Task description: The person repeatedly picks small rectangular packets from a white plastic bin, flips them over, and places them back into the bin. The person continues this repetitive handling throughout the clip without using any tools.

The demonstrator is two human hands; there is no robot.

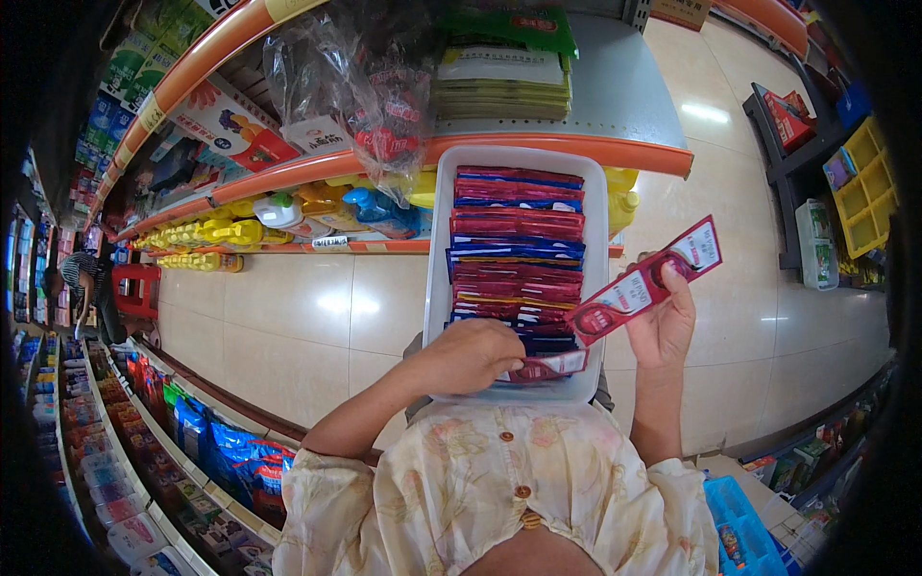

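Observation:
A white plastic bin (441, 216) is filled with a long row of upright red, blue and gold-edged sachets (518, 230), its far end against the orange shelf edge. My left hand (479, 356) reaches into its near end, thumb and fingers pinching a red sachet (551, 367) that lies tilted there. To the right of the bin, my right hand (663, 309) holds up a joined strip of red and white sachets (645, 284), gripped between thumb and fingers. The lower left corner of this strip overlaps the bin's right rim in the view.
Ahead is a grey metal shelf (619, 86) with stacked packets (500, 86) and a clear plastic bag (389, 108). Bottles (378, 209) stand below. A person (86, 288) bends near a red stool (137, 291) at far left. A blue tray (742, 525) is at lower right.

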